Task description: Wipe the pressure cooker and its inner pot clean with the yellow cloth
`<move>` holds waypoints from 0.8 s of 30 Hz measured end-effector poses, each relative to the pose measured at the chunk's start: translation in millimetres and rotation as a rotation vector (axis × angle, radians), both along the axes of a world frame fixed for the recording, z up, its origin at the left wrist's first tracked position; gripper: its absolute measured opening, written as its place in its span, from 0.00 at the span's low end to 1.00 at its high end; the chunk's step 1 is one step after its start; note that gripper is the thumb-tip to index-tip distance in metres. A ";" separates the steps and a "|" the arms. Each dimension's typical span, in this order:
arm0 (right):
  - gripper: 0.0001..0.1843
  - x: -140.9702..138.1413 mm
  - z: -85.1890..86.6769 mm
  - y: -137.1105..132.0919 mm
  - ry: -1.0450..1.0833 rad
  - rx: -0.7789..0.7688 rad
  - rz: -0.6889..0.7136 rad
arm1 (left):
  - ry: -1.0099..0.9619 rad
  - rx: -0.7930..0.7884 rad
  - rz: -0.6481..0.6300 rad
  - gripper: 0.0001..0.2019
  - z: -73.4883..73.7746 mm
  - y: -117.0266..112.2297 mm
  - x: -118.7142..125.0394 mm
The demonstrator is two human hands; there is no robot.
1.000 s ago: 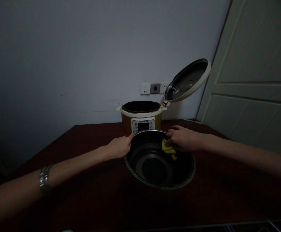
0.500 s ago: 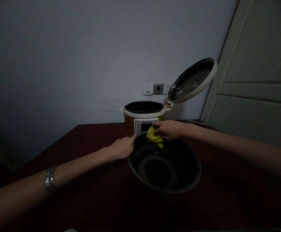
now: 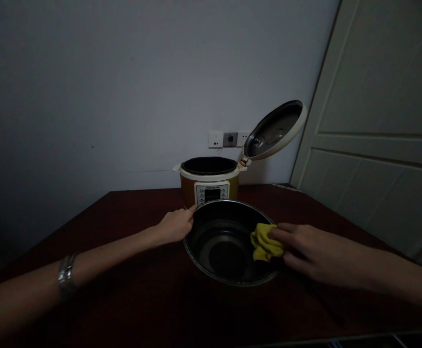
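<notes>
A dark metal pot [image 3: 211, 246], the inner pot of a cooker by its look, is set on the counter [image 3: 131, 208] with its open mouth upward, just in front of the cooker [image 3: 189, 191]. The left hand [image 3: 176, 226] is reached out to the far left of the pot's rim, and the fingertips [image 3: 192, 208] are placed against it. The hand is not clenched, but whether the rim is pinched or only touched cannot be told. A yellow cloth [image 3: 266, 242] is bunched inside the pot against its right wall. The right hand [image 3: 305, 253] is laid over the cloth from the right, with the fingers [image 3: 281, 232] pressed onto it, so the cloth is held against the wall.

The cooker stands upright behind the pot, nearly touching it, with its control panel [image 3: 212, 193] facing the pot. Its hinged lid [image 3: 274, 130] is tilted open, showing the underside. A bangle [image 3: 65, 275] is worn on the left wrist. Behind the cooker, a socket panel [image 3: 230, 139] is mounted on the wall [image 3: 123, 96], and a paneled door [image 3: 377, 96] is seen to the right.
</notes>
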State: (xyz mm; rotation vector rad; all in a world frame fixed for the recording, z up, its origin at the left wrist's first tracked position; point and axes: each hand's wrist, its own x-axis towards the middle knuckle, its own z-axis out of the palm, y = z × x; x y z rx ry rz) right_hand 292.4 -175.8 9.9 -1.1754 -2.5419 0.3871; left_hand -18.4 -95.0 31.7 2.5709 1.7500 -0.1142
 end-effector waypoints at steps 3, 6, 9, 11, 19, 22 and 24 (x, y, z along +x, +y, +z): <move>0.09 -19.2 11.0 -15.7 -0.041 -0.029 0.061 | -0.052 0.002 0.032 0.27 -2.0 1.3 -1.4; 0.08 -44.3 20.4 -23.6 -0.023 -0.062 0.162 | -0.147 -0.012 0.078 0.27 -4.6 1.4 -3.1; 0.08 -71.4 22.5 -21.9 0.028 -0.047 0.276 | -0.293 -0.030 0.090 0.26 -10.9 2.4 -5.7; 0.09 -86.8 21.6 -14.8 0.057 -0.031 0.341 | -0.426 -0.022 0.070 0.24 -16.0 4.5 -8.2; 0.12 -113.9 22.5 18.7 0.067 0.055 0.487 | -1.077 -0.497 0.326 0.26 -14.8 2.8 -41.3; 0.10 -123.9 23.5 27.8 0.036 0.185 0.517 | -1.260 -0.564 0.353 0.36 -19.2 -13.0 -56.3; 0.10 -132.9 24.5 37.0 0.017 0.241 0.522 | -1.227 -0.610 0.331 0.37 -25.4 -27.6 -58.7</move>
